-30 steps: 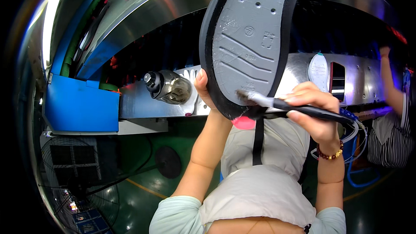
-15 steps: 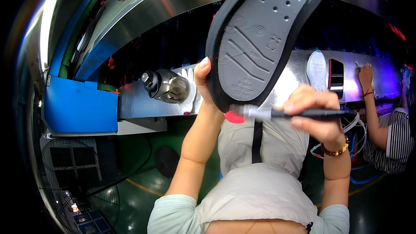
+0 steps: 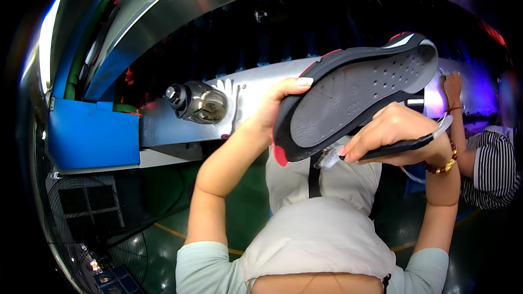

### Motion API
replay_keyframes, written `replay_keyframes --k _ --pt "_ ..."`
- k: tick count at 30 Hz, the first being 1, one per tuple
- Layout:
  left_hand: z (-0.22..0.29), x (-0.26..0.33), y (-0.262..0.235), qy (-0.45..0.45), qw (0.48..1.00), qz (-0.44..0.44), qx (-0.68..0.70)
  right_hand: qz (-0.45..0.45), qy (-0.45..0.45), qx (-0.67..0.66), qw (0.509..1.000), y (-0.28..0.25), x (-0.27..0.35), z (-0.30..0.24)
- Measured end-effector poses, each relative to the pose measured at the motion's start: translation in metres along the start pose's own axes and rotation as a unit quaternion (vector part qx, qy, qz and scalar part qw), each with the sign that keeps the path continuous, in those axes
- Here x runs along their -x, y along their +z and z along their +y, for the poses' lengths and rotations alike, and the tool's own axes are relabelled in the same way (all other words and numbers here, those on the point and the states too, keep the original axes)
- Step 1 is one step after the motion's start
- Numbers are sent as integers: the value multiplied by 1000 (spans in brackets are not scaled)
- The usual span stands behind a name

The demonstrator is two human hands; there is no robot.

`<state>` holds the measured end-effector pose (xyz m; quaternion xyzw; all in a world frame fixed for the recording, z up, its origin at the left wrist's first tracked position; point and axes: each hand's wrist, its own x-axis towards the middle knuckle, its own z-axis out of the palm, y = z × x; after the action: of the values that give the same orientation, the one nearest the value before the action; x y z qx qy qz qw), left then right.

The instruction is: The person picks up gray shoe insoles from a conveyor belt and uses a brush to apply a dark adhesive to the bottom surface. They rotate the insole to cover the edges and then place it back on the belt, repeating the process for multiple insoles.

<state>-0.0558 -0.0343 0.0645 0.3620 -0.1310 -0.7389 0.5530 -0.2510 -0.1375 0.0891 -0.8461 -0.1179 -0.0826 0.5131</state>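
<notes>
The head view shows the left hand raised in front of the person, its grip closed on the heel end of a dark shoe sole, thumb along the upper edge and the other fingers hidden behind. The sole is held in the air, tread side facing the camera, lying almost level with its perforated toe end pointing to the right. It has a red patch at the heel and red trim along the top edge. The right hand sits just below the sole, its grip wrapped tight round the black handle of a small brush. The pale bristle tip pokes out to the left and lies at the sole's lower rim; whether it touches cannot be told.

Behind the hands runs a long metal worktop under a curved steel hood, with a round metal fitting standing on it and a blue panel at the left. At the far right another person in a striped sleeve reaches a hand up to the same worktop.

The sole is pinched at one end only, so a firm push from the brush could twist it or lever it out of the fingers. Whatever is on the bristles could smear onto the thumb or drip onto the pale apron directly below.
</notes>
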Motion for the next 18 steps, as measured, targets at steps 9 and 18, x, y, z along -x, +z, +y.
replay_keyframes --k 9,18 --pt "-10 11 -7 -89 994 54 -40 -110 108 122 980 -2 15 -3" --pt "-22 13 -30 -77 994 77 -10 -130 139 114 975 -15 18 -5"
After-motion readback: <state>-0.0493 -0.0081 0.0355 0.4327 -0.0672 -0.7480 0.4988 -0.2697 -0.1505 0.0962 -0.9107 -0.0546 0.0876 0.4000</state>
